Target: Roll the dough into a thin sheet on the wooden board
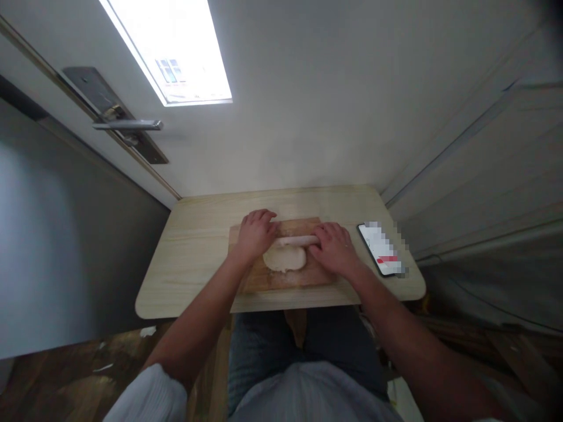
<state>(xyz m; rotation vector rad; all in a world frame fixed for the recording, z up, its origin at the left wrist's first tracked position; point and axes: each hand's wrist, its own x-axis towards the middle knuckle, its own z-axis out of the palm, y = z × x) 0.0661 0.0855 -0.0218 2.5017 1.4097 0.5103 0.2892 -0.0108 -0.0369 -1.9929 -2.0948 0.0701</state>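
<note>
A flattened oval of pale dough lies on a wooden board with flour dusted over it. Across the dough's far edge runs a light rolling pin. My left hand is closed over the pin's left end, its fingers curled. At the other end, my right hand grips the pin, thumb on the near side and fingers on the far side. Both palms hide the tips of the pin.
The board rests on a small pale wooden table with rounded corners. On its right side lies a phone with a lit screen. Behind the table stands a white door with a metal handle and a bright window.
</note>
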